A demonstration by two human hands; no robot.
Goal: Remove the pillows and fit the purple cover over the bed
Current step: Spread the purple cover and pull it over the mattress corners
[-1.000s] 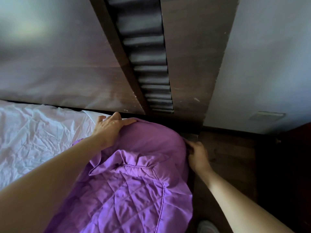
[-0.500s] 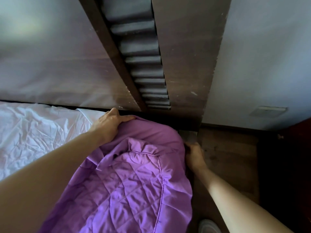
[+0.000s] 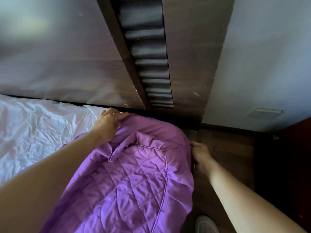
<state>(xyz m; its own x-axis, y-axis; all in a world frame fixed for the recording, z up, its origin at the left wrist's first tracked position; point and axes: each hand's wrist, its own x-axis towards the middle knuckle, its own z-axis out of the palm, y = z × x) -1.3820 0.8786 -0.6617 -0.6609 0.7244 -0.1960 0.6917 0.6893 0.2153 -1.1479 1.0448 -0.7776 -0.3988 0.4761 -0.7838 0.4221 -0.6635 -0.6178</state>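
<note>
**We hold the purple cover at the bed's head corner**

Seen from the head camera, our left hand bunches the top edge of the purple cover in curled fingers, just beside the dark wooden headboard. Our right hand pinches the cover's side hem where it hangs over the mattress edge, above the wooden floor. The quilted cover lies across that corner, and a crumpled white sheet shows to its left.

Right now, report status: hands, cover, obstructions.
Left hand grips purple cover by headboard; right hand holds its side edge. Cover bunched, white sheet exposed. Nothing seen blocking.
</note>
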